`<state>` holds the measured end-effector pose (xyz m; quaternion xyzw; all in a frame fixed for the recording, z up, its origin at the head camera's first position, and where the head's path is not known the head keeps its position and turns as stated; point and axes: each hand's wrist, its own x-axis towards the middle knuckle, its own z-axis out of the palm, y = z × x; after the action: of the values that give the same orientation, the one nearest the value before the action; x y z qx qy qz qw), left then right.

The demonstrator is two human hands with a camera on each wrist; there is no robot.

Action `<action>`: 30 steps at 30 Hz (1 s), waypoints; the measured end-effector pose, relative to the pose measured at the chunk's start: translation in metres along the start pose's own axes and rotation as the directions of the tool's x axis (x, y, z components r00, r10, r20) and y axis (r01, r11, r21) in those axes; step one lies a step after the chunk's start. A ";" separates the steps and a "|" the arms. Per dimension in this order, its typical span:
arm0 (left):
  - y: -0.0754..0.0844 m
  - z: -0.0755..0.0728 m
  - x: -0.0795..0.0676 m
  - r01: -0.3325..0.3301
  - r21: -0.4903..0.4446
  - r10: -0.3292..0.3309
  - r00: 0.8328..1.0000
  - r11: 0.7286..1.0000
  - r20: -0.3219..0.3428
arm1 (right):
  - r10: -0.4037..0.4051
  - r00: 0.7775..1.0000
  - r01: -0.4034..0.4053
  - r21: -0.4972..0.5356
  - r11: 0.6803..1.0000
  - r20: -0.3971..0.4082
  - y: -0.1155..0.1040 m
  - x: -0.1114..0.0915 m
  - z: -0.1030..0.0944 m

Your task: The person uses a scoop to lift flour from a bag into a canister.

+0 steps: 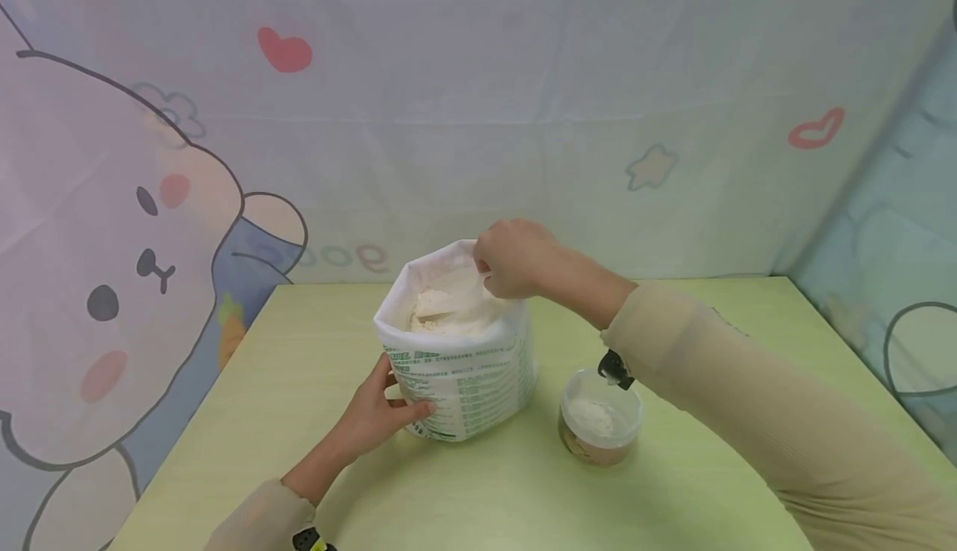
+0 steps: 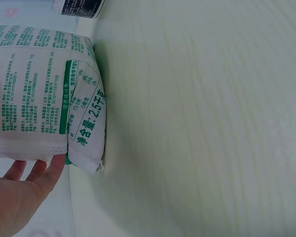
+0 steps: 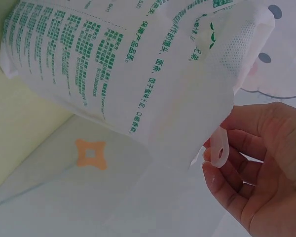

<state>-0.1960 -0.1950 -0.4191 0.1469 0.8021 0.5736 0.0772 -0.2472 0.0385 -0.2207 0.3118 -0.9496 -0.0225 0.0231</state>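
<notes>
A white flour bag [image 1: 463,385] with green print stands upright, its top folded open and white flour [image 1: 456,322] inside. My left hand [image 1: 374,414] holds the bag low on its left side, thumb across the front; the left wrist view shows its fingers along the bag's side. Over the bag's back right rim is my right hand [image 1: 516,260], pinching the pale handle of a scoop [image 3: 216,140] with a hole at its end. The scoop's other end reaches into the bag, partly sunk in the flour. To the right sits a clear round tub [image 1: 601,418] with some white powder in it.
Everything stands on a pale yellow-green table [image 1: 673,493]. A printed cloth [image 1: 463,77] with hearts and a cartoon bear hangs behind it and along the sides. The right forearm in a beige sleeve [image 1: 718,368] passes above the table, close behind the tub.
</notes>
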 end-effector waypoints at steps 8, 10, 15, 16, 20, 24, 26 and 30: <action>-0.001 0.000 0.001 -0.004 0.008 0.004 1.000 1.000 0.000 | -0.001 1.000 0.002 0.039 0.999 -0.018 0.005 -0.002 0.002; -0.001 0.000 0.001 -0.005 0.008 0.005 1.000 1.000 0.002 | -0.003 1.000 0.005 0.045 0.999 -0.026 0.009 -0.003 0.003; 0.000 -0.001 0.001 -0.005 0.012 0.005 1.000 1.000 0.006 | 0.000 0.999 0.004 0.088 0.996 -0.041 0.018 -0.007 0.004; 0.000 -0.001 0.001 -0.002 0.016 0.002 1.000 1.000 0.005 | 0.001 0.999 0.003 0.097 0.995 -0.043 0.020 -0.007 0.004; 0.009 -0.001 -0.002 -0.009 0.006 0.009 1.000 1.000 0.006 | -0.003 0.999 0.009 0.124 0.992 -0.049 0.025 -0.009 0.004; 0.022 -0.001 -0.007 -0.014 0.001 0.014 1.000 1.000 0.010 | -0.026 0.998 0.035 0.139 0.990 -0.065 0.029 -0.010 0.004; 0.023 -0.001 -0.008 -0.009 0.001 0.009 1.000 1.000 0.011 | -0.038 0.996 0.049 0.143 0.989 -0.078 0.030 -0.011 0.003; 0.012 -0.002 -0.004 0.009 0.000 -0.009 1.000 1.000 0.004 | -0.055 0.994 0.069 0.151 0.986 -0.096 0.032 -0.011 0.001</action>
<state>-0.1906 -0.1947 -0.4068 0.1447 0.8027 0.5728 0.0813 -0.2571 0.0712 -0.2198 0.3426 -0.9363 0.0646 0.0416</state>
